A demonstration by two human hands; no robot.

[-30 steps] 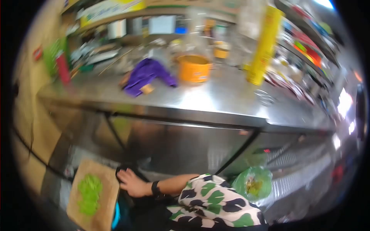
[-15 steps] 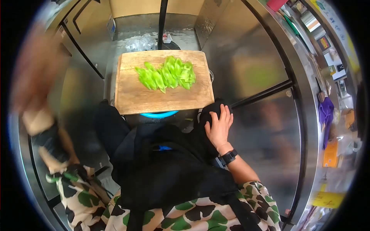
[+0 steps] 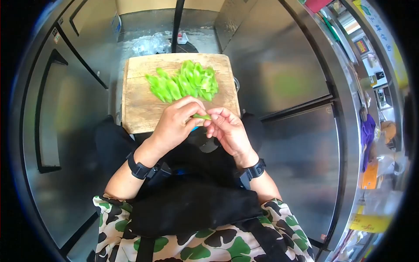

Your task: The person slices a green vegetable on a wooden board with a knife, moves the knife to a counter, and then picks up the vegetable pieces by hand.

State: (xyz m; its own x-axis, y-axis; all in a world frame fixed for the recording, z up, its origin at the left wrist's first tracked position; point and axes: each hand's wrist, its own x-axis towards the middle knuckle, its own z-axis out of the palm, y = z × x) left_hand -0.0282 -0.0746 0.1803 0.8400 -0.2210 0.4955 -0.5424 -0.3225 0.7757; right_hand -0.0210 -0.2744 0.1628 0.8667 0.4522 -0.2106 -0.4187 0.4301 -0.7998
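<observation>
My left hand [image 3: 178, 120] and my right hand [image 3: 229, 131] meet over the near edge of a wooden cutting board [image 3: 137, 111]. Between them is a small, slim green vegetable piece [image 3: 202, 116], pinched at one end by the left fingers and at the other by the right thumb and fingers. Thin, bright green vegetable slices [image 3: 185, 83] lie overlapping in a row on the board, just beyond my fingertips. Each wrist wears a black strap.
Steel cabinet doors stand close on the left [image 3: 78, 153] and right [image 3: 301, 153]. Behind the board are a black pole [image 3: 177, 24] and clear plastic bags [image 3: 150, 45] on the floor. A crowded shelf at the far right holds a purple cloth [image 3: 367, 137].
My left hand, blurred and out at the far left before, is now over the board's near edge. My right hand has left my knee, and both hands now grip the green piece.
</observation>
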